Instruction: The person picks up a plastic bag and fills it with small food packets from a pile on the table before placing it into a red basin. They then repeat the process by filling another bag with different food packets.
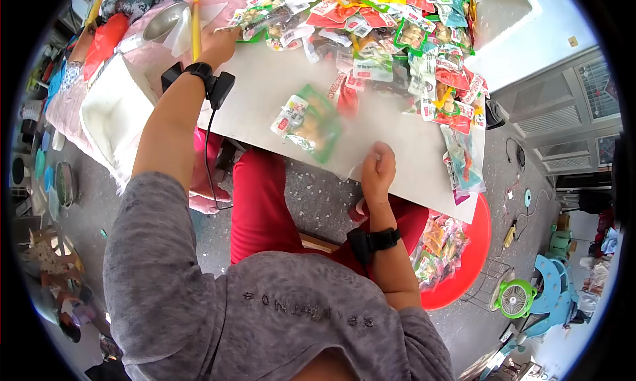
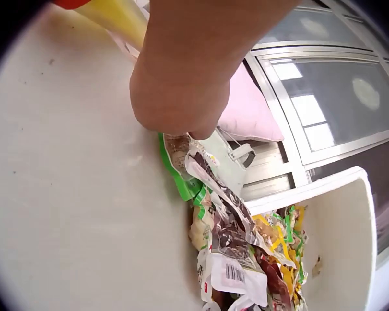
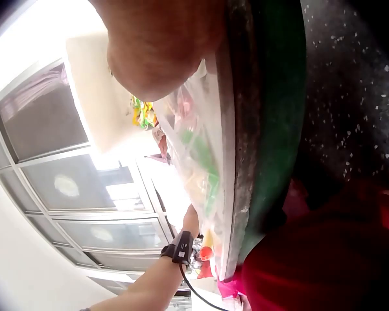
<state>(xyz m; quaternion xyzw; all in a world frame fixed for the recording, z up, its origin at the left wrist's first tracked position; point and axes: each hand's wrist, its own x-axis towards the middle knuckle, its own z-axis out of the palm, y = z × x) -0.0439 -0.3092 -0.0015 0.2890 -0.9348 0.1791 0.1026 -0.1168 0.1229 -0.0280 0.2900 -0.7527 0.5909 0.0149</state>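
Observation:
At the left end of a heap of food packets (image 1: 371, 23), my left hand (image 1: 217, 46) reaches out over the table (image 1: 265, 83). Its fingertips are at a green-edged packet (image 2: 175, 159); the wrist hides how the fingers lie. My right hand (image 1: 379, 172) is at the table's front edge, fingers curled and thumb on top, gripping the edge of a clear plastic bag (image 3: 198, 142). Green and reddish colours show through the bag. Left of this hand, a green-edged packet (image 1: 308, 126) with a white label looks blurred.
A red basin (image 1: 480, 248) with packets stands below the table's right side. White foam boxes stand at the left (image 1: 119, 103) and behind the heap (image 2: 340, 188). A yellow stick (image 1: 196, 26) and a metal bowl (image 1: 162, 23) are near my left hand. A green fan (image 1: 515, 298) stands right.

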